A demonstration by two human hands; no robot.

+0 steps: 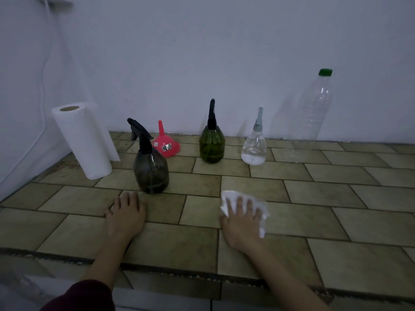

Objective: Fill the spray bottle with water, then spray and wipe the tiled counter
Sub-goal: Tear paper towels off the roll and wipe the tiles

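Our right hand (243,217) presses flat, fingers spread, on a crumpled paper towel (258,212) over the near-centre tiled counter (314,194), seemingly mid-wipe; our left hand (125,213) rests open and empty, likely steadying us. Far right, a tall clear bottle (314,108) stands capped by the wall. Just beyond the left hand, the smoky spray bottle (151,167) stands upright, long axis vertical, nozzle pointing left, within reach for respraying.
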